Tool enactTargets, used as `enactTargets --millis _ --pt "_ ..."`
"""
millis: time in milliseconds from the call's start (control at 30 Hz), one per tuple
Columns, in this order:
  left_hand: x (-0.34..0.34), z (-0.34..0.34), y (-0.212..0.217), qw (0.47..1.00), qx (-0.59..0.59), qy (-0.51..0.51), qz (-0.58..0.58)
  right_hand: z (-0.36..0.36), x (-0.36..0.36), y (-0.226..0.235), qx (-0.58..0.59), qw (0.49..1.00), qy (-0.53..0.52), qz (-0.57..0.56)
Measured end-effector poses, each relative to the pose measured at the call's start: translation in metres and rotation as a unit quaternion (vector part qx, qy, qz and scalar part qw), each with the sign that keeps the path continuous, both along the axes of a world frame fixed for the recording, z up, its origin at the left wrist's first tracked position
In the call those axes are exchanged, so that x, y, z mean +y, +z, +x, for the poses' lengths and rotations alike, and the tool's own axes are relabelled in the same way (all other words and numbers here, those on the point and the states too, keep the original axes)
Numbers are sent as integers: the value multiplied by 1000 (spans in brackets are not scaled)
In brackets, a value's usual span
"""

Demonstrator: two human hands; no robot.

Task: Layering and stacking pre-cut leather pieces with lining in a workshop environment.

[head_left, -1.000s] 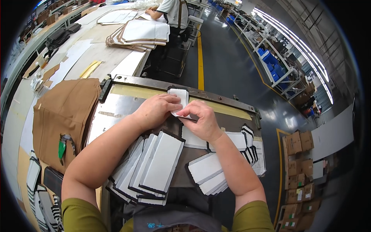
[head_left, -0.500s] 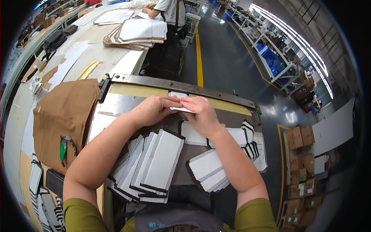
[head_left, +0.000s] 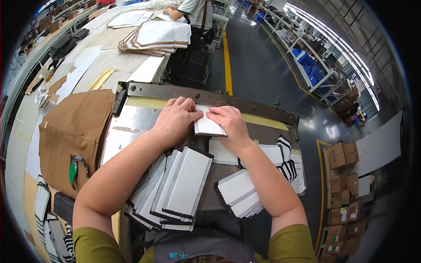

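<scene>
A white rectangular panel piece with a dark edge (head_left: 208, 126) lies between my two hands, close to the metal bar of the machine. My left hand (head_left: 179, 117) grips its left side, thumb on top and fingers curled toward the bar. At its right side my right hand (head_left: 230, 124) pinches the panel, thumb and fingers bent over the top. The undersides of both hands are hidden. Nearer to me a fanned stack of similar white panels with black edges (head_left: 187, 179) lies below my left forearm. Another stack (head_left: 237, 186) sits beneath my right forearm.
The long metal bar (head_left: 175, 92) crosses the machine's far edge. Brown fabric (head_left: 74, 131) lies at the left, with green-handled snips (head_left: 73, 171) on it. Layered panels (head_left: 162, 34) cover the far table, where another person (head_left: 197, 15) works. Cardboard boxes (head_left: 340, 193) stand at the right.
The panel between my hands now lies flatter, with more of its white face showing. My left hand has shifted up and its fingers bent more; the right hand has moved slightly.
</scene>
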State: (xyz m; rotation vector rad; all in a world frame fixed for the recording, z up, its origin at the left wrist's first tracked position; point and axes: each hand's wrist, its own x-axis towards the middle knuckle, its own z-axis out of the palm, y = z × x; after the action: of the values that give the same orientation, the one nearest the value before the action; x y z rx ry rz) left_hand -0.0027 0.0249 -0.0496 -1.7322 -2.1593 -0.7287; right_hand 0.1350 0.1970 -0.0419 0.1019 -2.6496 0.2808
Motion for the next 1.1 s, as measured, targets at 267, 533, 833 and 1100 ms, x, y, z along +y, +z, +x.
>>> enactTargets --millis 267,533,833,1100 --pt "-3 -4 4 1000 -8 -15 -12 0 2 -1 -6 999 12 -49" --pt "-4 -6 6 996 -72 -17 -56 5 -2 11 -77 996 -33 -33" --pt "-30 -18 70 990 -35 -131 44 31 25 66 -191 975 -19 -115" --pt "-79 37 107 968 94 -179 -151 131 13 59 -262 960 -39 92"
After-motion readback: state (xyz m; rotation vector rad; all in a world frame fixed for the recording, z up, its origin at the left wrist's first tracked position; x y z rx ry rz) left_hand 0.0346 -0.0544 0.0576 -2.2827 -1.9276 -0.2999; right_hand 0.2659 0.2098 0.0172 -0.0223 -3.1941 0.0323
